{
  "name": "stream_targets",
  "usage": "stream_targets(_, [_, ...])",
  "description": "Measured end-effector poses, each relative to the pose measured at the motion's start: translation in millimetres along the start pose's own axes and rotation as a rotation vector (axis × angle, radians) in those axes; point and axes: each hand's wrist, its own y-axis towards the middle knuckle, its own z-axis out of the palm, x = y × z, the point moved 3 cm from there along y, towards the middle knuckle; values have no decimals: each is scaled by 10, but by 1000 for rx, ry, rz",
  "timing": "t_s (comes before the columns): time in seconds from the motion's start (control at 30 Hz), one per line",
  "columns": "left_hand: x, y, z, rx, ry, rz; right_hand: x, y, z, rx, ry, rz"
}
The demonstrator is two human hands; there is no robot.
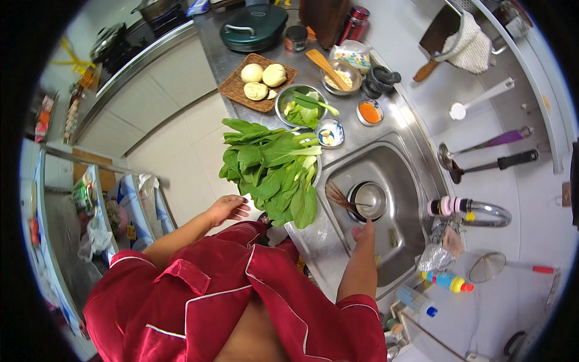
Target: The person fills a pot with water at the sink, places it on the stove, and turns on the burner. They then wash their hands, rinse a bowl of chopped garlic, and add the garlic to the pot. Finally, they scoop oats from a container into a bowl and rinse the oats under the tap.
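My left hand (227,210) hangs just beside a big heap of leafy green vegetables (271,167) at the counter's edge, its fingers loosely curled. A small white patch shows at its fingertips; whether it is held is unclear. My right hand (363,230) reaches over the steel sink (398,226) to the near rim of a small metal bowl (370,199). Its fingers are partly hidden, so a grip cannot be made out. That bowl sits in or over a dark-rimmed round vessel (354,212). A brown bristle brush (338,198) leans against it at the left.
Beyond the greens are a wicker tray (235,92) of pale dough-like rounds, a metal bowl of cut greens (301,111), a garlic dish (329,133), an orange sauce dish (370,112) and a stone mortar (380,81). A curved faucet (493,212) stands right of the sink.
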Motion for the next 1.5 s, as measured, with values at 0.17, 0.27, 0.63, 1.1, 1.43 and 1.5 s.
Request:
stream_targets(0.17, [144, 99, 696, 207, -685, 3, -8, 122, 217, 175, 100, 133])
stream_targets(0.27, [71, 115, 1029, 213, -759, -5, -89, 289, 133, 117, 30, 110])
stream_targets(0.63, [40, 245, 1215, 154, -941, 48, 80, 313, 61, 246, 42, 63])
stream_targets(1.1, [-321, 181, 1082, 257, -895, 208, 101, 164, -1244, 103, -177, -93])
stream_targets(1.43, [171, 304, 924, 212, -739, -42, 120, -104, -1858, -229, -565, -316])
stream_targets(1.5, [448, 196, 941, 262, -491, -275, 247, -560, -1713, -558, -1158, -748])
